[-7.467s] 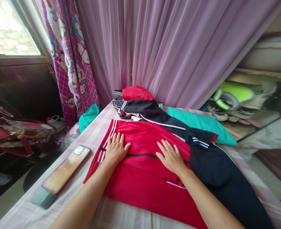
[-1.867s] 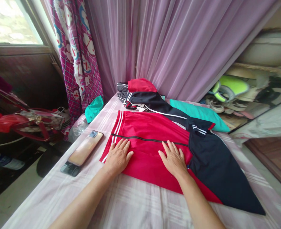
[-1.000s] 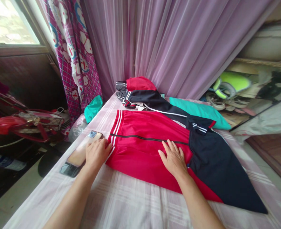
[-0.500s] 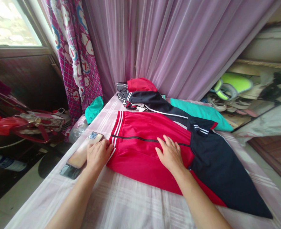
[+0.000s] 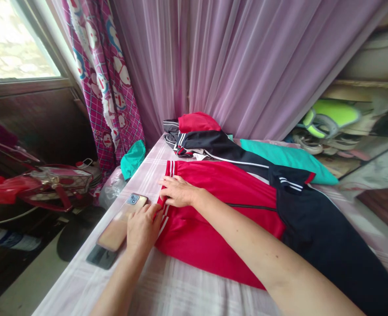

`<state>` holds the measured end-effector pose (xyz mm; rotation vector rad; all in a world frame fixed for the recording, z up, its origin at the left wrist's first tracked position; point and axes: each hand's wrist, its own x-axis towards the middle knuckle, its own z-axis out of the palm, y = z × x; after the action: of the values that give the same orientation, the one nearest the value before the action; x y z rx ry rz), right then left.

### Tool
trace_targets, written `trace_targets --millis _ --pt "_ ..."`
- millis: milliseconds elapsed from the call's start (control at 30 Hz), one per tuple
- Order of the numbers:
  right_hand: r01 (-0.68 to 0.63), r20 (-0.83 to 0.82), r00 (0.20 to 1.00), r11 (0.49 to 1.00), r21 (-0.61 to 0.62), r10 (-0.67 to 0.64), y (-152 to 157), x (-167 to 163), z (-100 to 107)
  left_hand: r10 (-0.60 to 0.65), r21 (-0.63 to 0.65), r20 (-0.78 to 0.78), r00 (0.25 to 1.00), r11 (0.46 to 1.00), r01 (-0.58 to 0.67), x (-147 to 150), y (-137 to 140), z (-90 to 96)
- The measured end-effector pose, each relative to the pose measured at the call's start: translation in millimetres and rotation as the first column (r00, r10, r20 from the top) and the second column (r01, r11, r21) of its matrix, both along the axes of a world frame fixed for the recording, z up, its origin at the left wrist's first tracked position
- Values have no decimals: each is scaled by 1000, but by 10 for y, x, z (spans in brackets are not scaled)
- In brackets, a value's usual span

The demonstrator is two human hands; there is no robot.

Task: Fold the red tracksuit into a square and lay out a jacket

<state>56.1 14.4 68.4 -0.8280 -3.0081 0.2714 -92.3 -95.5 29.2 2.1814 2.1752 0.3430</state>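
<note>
A red and navy zip-up track jacket [image 5: 213,180] lies spread out on its front-facing side, its striped hem toward the left. My left hand [image 5: 143,226] is closed on the lower part of that hem, fingers bent around the edge. Just beyond it, my right hand [image 5: 180,192] rests on the hem with its fingers apart and stretched over the white stripes. My right wrist and forearm cross the red body and cover part of the black zipper [image 5: 246,206]. The zipper's hem end is hidden beneath my hands.
Two phones [image 5: 115,232] lie overlapped on the checked sheet [image 5: 167,281], left of my left hand. Behind the jacket are piled dark and red clothes [image 5: 199,123] and a teal cloth [image 5: 286,158]. Purple curtains [image 5: 213,57] hang at the back; shoes [image 5: 309,142] sit on a rack at right.
My right hand has moved left from the middle of the zipper to the hem, beside my left hand. My left hand stays at the hem. The view has shifted slightly.
</note>
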Motion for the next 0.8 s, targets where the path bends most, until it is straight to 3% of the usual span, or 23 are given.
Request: trace_targets --millis 133,367,667,800 --pt "10 -127 992 1000 5 -10 59 63 -49 3 -181 -65 998 983 -15 -19 -10 80" --pt "230 -233 946 973 1 -224 39 -45 -249 -41 -376 -131 991 926 -11 -102 -29 167" --pt "383 -267 893 923 29 -362 -52 -150 -348 -147 -424 -158 976 903 68 -126 -41 173" --pt "337 -254 911 941 11 -323 -97 -181 -371 -145 -408 -155 977 910 71 -139 -45 139"
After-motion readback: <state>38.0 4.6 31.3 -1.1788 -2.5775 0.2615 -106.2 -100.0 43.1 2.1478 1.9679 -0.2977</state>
